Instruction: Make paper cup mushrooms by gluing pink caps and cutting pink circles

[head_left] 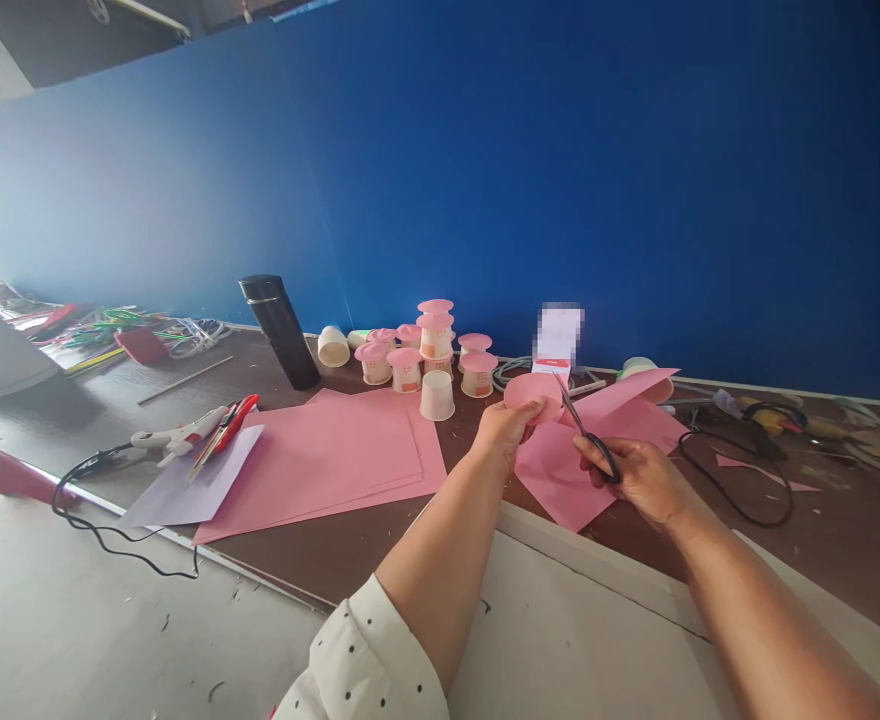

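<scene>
My left hand (pixel 509 432) pinches a rounded piece of pink paper (pixel 531 392) above the table's front edge. In my right hand (pixel 639 475) is a pair of scissors (pixel 594 440) with black handles, fingers wrapped round the grips. The blades point up and left and meet the right edge of the pink piece. Beneath both hands lies a larger pink sheet (pixel 560 475), its right part folded up. Small paper cups (pixel 477 378) with pink round tops and drawn windows stand behind my left hand, some stacked. A plain white cup (pixel 437 397) sits upside down in front of them.
Pink sheets (pixel 342 440) lie stacked at left, beside a glue gun (pixel 181 435) and a red cutter (pixel 224 432) on pale paper (pixel 192 490). A black flask (pixel 281 332) stands behind. A black cable (pixel 740 515) loops at right. A blue panel (pixel 560 160) borders the table.
</scene>
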A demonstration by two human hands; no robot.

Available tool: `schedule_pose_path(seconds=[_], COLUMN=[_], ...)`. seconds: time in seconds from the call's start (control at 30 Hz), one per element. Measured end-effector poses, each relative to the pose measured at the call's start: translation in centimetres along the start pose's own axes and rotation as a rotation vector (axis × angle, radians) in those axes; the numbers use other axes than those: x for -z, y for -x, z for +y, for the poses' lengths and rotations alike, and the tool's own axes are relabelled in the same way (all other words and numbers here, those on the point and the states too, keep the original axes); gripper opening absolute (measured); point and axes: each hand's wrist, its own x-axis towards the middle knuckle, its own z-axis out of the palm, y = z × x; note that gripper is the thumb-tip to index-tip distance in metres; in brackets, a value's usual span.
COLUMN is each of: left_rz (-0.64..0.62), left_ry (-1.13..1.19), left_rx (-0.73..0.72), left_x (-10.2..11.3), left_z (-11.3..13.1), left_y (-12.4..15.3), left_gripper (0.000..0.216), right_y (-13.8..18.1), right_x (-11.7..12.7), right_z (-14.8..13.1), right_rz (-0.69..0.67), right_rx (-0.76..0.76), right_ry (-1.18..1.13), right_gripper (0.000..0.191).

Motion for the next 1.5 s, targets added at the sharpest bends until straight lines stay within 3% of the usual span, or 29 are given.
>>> schedule_pose_path(seconds=[0.47, 1.1, 1.5], left_rz=[0.022, 0.043, 0.084], left_ry=[0.070, 0.123, 0.179], left_rx=[-0.003, -0.037, 0.020], left_x=[-0.2, -0.2, -0.3], left_z=[0.4, 0.4, 0.4], left_y=[1.0, 0.5, 0.4], left_gripper=[0.027, 0.027, 0.024], right_y=[0.0, 0.1, 0.3], right_x=[-0.1, -0.1, -0.4], right_z=[0.2, -0.1, -1.0], right_rz=[0.003, 0.016, 0.002], right_rx=[-0.049, 0.005, -0.075], right_ry=[-0.058, 0.039, -0.042], right_gripper=[0.056, 0.061, 0.055])
